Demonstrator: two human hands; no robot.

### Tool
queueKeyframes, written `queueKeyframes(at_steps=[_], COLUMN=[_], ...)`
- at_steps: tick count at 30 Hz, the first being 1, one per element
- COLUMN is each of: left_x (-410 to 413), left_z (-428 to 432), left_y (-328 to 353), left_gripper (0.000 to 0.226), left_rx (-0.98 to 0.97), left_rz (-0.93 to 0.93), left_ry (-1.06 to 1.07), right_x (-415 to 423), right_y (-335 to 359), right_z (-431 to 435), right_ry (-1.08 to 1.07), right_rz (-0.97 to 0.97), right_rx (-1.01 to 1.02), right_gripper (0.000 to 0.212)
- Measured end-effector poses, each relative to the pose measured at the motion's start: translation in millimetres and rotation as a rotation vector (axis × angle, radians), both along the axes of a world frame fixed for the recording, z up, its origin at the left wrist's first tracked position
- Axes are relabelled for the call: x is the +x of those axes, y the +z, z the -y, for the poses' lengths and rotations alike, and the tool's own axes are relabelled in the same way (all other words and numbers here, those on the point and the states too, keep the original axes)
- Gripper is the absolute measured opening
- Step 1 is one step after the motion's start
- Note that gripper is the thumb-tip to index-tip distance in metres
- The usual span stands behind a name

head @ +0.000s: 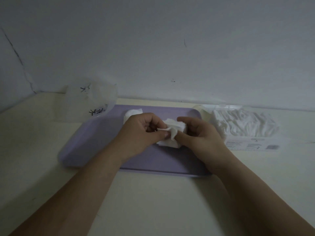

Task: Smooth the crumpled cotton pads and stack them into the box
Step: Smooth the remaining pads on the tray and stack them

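A purple tray (95, 142) lies on the pale worktop (153, 201), close to the white wall (170, 48). All places here are given from this tray.

Above the middle of the tray, both hands hold one crumpled cotton pad (172, 126) between them. The left hand (141, 132) pinches the near left edge of this pad between the thumb and the curled fingers. The right hand (201, 133) grips the right side of the same pad, with the index finger over its far edge and the thumb at its near edge. The pad is still wrinkled, and one corner hangs down between the two thumbs.

Directly under the hands, a small pile of pads (167, 143) rests on the tray surface. It is partly hidden by the thumbs, so I cannot tell how many pads it has. Another loose pad (132, 113) lies at the far left part of the tray, just behind the left hand.

Just beside the right edge of the tray stands the clear box (243, 126), with white pads inside and a label on its front side. At the far left corner of the tray there is a thin plastic bag (92, 94) with dark marks, and its lower part lies over the tray rim.
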State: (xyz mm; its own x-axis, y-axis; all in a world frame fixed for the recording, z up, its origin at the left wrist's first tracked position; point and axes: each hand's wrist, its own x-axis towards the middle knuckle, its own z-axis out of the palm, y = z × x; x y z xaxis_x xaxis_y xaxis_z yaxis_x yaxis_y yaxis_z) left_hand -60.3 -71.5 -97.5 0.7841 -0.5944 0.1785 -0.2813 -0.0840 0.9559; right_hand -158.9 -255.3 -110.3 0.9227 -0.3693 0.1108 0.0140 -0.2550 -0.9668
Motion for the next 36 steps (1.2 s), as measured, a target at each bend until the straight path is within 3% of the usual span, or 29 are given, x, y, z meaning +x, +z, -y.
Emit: queueKeyframes(at_steps=[4, 6, 8, 11, 14, 19, 23, 29, 36], left_x=[-2.3, -2.5, -1.3, 1.3, 3.0, -2.1, -2.6, -0.3, -19.1], left_z=[-0.7, 0.1, 0.6, -1.8, -6.9, -6.9, -6.2, -4.8, 8.8], left_y=[1.1, 0.0, -1.3, -0.7, -0.5, -1.7, -1.9, -4.1, -0.9], left_gripper=[0.021, 0.027, 0.031, 0.046, 0.073, 0.077, 0.083, 0.057, 0.031], left_rx=[0.001, 0.020, 0.015, 0.057, 0.091, 0.125, 0.129, 0.208, 0.218], left_rz=[0.009, 0.025, 0.055, 0.105, 0.048, 0.068, 0.056, 0.114, 0.084], left_ry=[0.010, 0.032, 0.069, 0.094, 0.034, -0.097, -0.042, -0.086, -0.079], right_x=[-2.5, -5.0, -5.5, -3.6, -3.5, -8.1, -12.9, -11.1, -6.4], right_y=[2.6, 3.5, 2.7, 1.6, 1.7, 5.8, 6.6, 5.1, 6.0], right_z=[1.4, -1.9, -5.1, -3.4, -1.8, -2.1, -2.0, -8.6, -22.1], right_ry=[0.087, 0.105, 0.062, 0.023, 0.076, 0.195, 0.187, 0.178, 0.207], right_rz=[-0.010, -0.031, -0.030, 0.020, 0.007, -0.022, -0.038, -0.084, -0.117], right_rx=[0.082, -0.006, -0.116, -0.121, -0.093, -0.092, -0.313, -0.480, -0.249], right_gripper=[0.078, 0.089, 0.080, 0.061, 0.060, 0.062, 0.074, 0.080, 0.104])
